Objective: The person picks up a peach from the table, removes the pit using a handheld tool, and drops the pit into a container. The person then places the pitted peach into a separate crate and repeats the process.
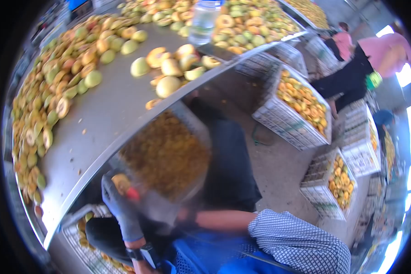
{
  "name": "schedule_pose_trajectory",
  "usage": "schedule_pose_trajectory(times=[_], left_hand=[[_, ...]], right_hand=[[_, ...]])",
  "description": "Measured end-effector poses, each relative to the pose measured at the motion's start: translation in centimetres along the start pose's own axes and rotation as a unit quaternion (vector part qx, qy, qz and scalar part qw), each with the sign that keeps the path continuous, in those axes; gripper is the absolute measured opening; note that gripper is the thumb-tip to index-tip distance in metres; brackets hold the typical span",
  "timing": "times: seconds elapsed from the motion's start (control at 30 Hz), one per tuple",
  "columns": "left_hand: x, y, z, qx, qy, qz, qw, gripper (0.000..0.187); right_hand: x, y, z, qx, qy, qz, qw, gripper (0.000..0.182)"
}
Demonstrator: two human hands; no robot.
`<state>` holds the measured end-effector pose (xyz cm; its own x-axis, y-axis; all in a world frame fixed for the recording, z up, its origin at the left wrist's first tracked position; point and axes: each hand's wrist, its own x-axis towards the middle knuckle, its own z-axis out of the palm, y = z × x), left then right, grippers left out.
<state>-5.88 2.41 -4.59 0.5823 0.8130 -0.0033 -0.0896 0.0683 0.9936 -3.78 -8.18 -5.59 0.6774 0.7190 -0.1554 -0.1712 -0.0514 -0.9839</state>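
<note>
My left hand (115, 198), in a grey glove, is closed around a cut yellow peach (120, 183) at the lower left. Just beside the fruit is a small red object (133, 194), too blurred to name, between my two hands. My right hand (162, 208), also gloved, is smeared by motion, and its fingers cannot be made out. Beyond both hands, below the table edge, sits a crate filled with brownish-yellow pieces (166, 153), blurred as well.
A metal table (109, 109) carries heaped peaches, a small group of them (171, 68) near its edge, and a clear bottle (205, 23). White crates of cut fruit (290, 116) stand on the floor at right. Another crate (75, 230) is at lower left. A person in pink (383, 52) bends nearby.
</note>
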Motion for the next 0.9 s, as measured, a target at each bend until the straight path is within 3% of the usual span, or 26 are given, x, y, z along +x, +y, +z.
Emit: schedule_pose_trajectory(times=[0.03, 0.07, 0.17, 0.2, 0.23, 0.3, 0.33, 0.37, 0.43, 0.5, 0.53, 0.57, 0.6, 0.63, 0.67, 0.7, 0.73, 0.77, 0.83, 0.9], left_hand=[[0.2, 0.0, -0.4, 0.050, -0.033, 0.020, 0.998, 0.037], [0.1, 0.4, 0.4, 0.035, -0.031, -0.005, 0.999, 0.035], [0.2, 1.0, 0.9, 0.037, -0.054, -0.026, 0.998, 0.034], [0.2, 1.1, 1.0, 0.051, -0.074, -0.024, 0.996, 0.034], [0.1, 1.9, 1.1, 0.096, -0.119, 0.013, 0.988, 0.034], [0.1, 3.0, 1.1, 0.052, -0.176, -0.020, 0.983, 0.034], [0.3, 3.3, 0.7, 0.033, -0.202, -0.038, 0.978, 0.033], [0.6, 2.5, -0.2, -0.052, -0.200, -0.102, 0.973, 0.032], [1.4, 2.2, -0.9, -0.051, -0.264, -0.121, 0.955, 0.028], [2.6, -0.4, -2.0, -0.034, -0.142, -0.154, 0.977, 0.026], [1.6, -0.8, -2.0, 0.131, -0.188, 0.020, 0.973, 0.026], [-0.2, 3.0, 1.5, 0.141, -0.103, -0.052, 0.983, 0.025], [0.2, 2.9, 2.3, 0.246, -0.114, 0.083, 0.959, 0.023], [-0.8, 3.6, 3.0, 0.234, -0.071, 0.077, 0.967, 0.020], [-1.2, 4.8, 4.0, 0.162, -0.056, 0.030, 0.985, 0.019], [-1.3, 4.4, 3.7, 0.149, -0.070, 0.037, 0.986, 0.021], [-1.1, 3.4, 3.5, 0.098, -0.071, 0.017, 0.992, 0.023], [-0.9, 2.4, 2.9, 0.049, -0.080, 0.001, 0.996, 0.025], [-0.6, 2.7, 2.8, 0.007, -0.068, -0.044, 0.997, 0.031], [-0.3, 2.6, 2.0, -0.086, -0.098, -0.108, 0.986, 0.032]], right_hand=[[0.4, 2.0, 0.0, -0.025, -0.029, 0.042, 0.998, 0.038], [0.4, 1.2, -0.2, 0.103, -0.039, -0.038, 0.993, 0.039], [-0.4, -0.8, -1.8, 0.068, -0.036, -0.031, 0.997, 0.036], [0.2, 1.6, -1.3, 0.055, -0.042, -0.019, 0.997, 0.032], [0.1, 1.1, -2.0, 0.053, -0.032, -0.021, 0.998, 0.032], [-0.3, 0.3, -2.6, 0.012, -0.039, -0.034, 0.999, 0.028], [-0.4, 0.5, -2.6, 0.054, -0.022, -0.117, 0.991, 0.026], [-0.4, 0.7, -3.0, 0.055, -0.018, -0.119, 0.991, 0.026], [-0.5, 0.2, -3.3, 0.000, -0.052, -0.111, 0.992, 0.024], [-1.2, -2.1, -4.3, -0.024, -0.045, -0.075, 0.996, 0.025], [-1.5, -3.2, -5.1, -0.070, -0.099, -0.015, 0.993, 0.026], [-1.5, -2.7, -4.7, 0.017, -0.078, -0.039, 0.996, 0.028], [-1.5, -2.5, -4.4, 0.065, -0.077, -0.021, 0.995, 0.030], [-1.6, -2.2, -4.4, 0.044, -0.091, 0.004, 0.995, 0.033], [-1.5, -1.4, -3.9, 0.239, -0.106, 0.056, 0.964, 0.034], [-1.5, -4.3, -4.8, 0.052, -0.131, 0.134, 0.981, 0.035], [-1.0, -1.8, -4.7, -0.080, -0.123, -0.037, 0.988, 0.035], [-1.3, -2.1, -4.3, -0.072, -0.148, -0.035, 0.986, 0.035], [-1.4, -3.3, -3.8, -0.052, -0.066, 0.051, 0.995, 0.035], [-1.6, -3.0, -3.2, -0.080, -0.052, -0.003, 0.995, 0.027]])
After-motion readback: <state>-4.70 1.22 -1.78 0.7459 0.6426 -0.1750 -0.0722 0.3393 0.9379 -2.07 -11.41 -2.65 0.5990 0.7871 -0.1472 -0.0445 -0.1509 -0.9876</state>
